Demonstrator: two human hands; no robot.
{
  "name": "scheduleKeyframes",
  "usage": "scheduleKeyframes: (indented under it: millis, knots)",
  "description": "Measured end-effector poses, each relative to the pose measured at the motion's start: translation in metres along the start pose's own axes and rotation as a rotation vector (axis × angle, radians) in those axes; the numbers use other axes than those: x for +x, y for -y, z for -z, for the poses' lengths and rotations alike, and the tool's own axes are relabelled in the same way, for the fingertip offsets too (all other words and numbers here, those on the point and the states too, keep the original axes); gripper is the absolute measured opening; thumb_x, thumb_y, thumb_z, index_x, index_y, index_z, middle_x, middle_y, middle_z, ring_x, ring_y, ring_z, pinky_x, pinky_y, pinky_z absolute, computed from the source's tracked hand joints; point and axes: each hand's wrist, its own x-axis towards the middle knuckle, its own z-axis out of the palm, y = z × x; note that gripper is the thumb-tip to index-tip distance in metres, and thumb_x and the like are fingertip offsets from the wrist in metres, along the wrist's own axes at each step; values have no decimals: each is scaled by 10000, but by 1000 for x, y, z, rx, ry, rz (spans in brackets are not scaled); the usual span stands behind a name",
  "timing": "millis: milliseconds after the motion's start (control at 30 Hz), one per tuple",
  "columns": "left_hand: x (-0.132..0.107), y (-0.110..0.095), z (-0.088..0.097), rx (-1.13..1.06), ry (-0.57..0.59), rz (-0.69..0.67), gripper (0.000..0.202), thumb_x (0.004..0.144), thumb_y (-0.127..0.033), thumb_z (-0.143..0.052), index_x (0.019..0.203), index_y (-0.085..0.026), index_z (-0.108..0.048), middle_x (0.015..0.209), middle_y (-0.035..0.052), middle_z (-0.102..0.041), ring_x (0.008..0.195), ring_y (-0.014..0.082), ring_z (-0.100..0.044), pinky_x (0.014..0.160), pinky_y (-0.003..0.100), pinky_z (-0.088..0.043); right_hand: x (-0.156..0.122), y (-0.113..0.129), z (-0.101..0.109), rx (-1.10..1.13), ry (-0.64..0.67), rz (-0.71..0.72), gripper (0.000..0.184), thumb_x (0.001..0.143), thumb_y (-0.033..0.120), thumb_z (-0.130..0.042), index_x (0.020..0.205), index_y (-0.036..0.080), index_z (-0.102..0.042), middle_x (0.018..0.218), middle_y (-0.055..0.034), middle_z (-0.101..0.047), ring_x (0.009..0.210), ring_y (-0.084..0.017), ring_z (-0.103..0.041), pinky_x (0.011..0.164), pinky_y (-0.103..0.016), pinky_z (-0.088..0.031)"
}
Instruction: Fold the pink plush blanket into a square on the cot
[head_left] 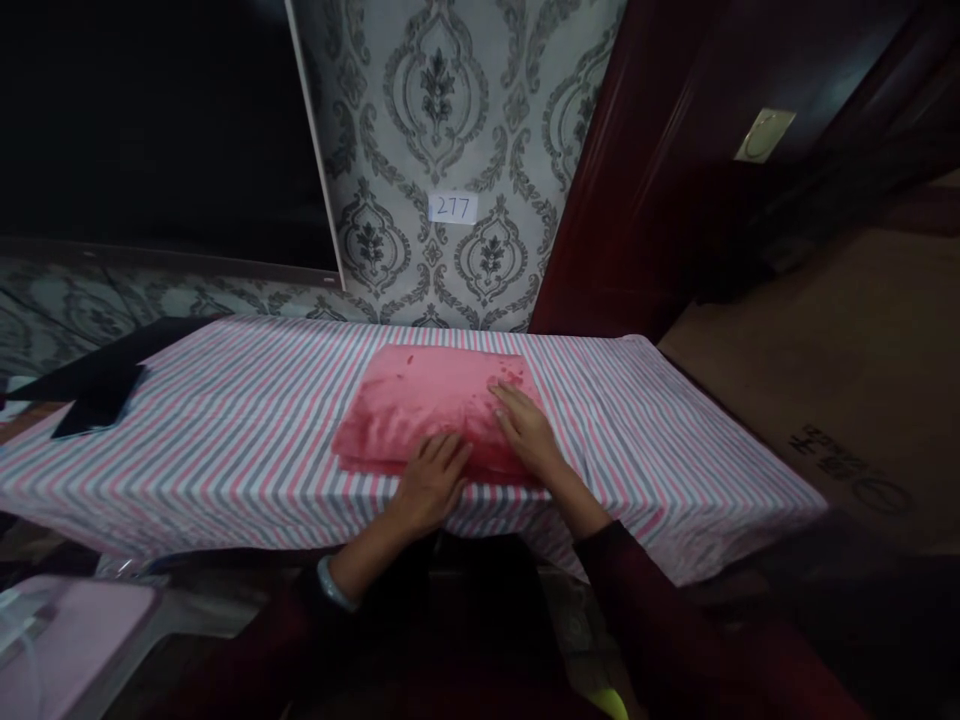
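Observation:
A folded pink cloth [427, 385], soft-looking and with darker red marks, lies flat as a rectangle on a table spread with a striped tablecloth [255, 400]. My left hand [433, 482] rests on the cloth's near edge, fingers stretched forward and a pale bracelet at the wrist. On the right part of the cloth lies my right hand [529, 432], palm down with its fingers out flat. Neither hand grips anything. Under both palms the cloth is hidden.
Left on the table lies a dark phone-like slab [101, 400]. A large black screen [150, 130] hangs behind, beside patterned wallpaper with a paper label [453, 208] reading 277. A cardboard box [832, 370] stands at the right, and a pinkish stool-like surface [90, 640] at lower left.

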Motion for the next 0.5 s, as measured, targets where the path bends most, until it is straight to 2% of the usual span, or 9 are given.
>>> scheduleKeyframes:
  millis: [100,233,367,433,500]
  knots:
    - [-7,-11,-15,17,-47,2,482,963,-279,-503,1425,-172,-586,1395,161,-626,1294,311,-547,1091,499,-404,11,2,-20,-3,102,52,482,1030,270,-373,1455,157,-568,1512,-125,-533,1430,-218,-447,1200,-415,-345]
    - [-16,-12,-27,27,-156,2,439,948,-221,-537,1377,-176,-621,1369,125,-652,1247,276,-567,1092,466,-391,-2,-1,-42,-109,172,46,475,1027,276,-433,1481,188,-543,1563,-129,-471,1447,-276,-416,1206,-499,-314]
    - [-15,-10,-23,-6,-186,6,435,940,-232,-546,1364,-191,-635,1363,120,-655,1253,267,-564,1121,460,-368,-3,-4,-38,-114,218,48,465,1038,288,-411,1474,213,-552,1545,-114,-498,1435,-259,-437,1198,-478,-333]
    - [-12,-10,-21,-11,-191,21,479,940,-259,-548,1413,-200,-598,1437,125,-606,1348,286,-504,1183,502,-298,7,0,-32,-105,268,67,470,1048,290,-373,1479,222,-547,1543,-108,-503,1446,-247,-429,1210,-476,-315]
    - [-11,-10,-22,6,-192,38,533,938,-333,-570,1456,-206,-557,1522,131,-530,1445,324,-406,1224,560,-205,20,8,-30,-104,333,114,493,1060,293,-334,1527,247,-484,1602,-90,-425,1499,-237,-350,1238,-498,-255]
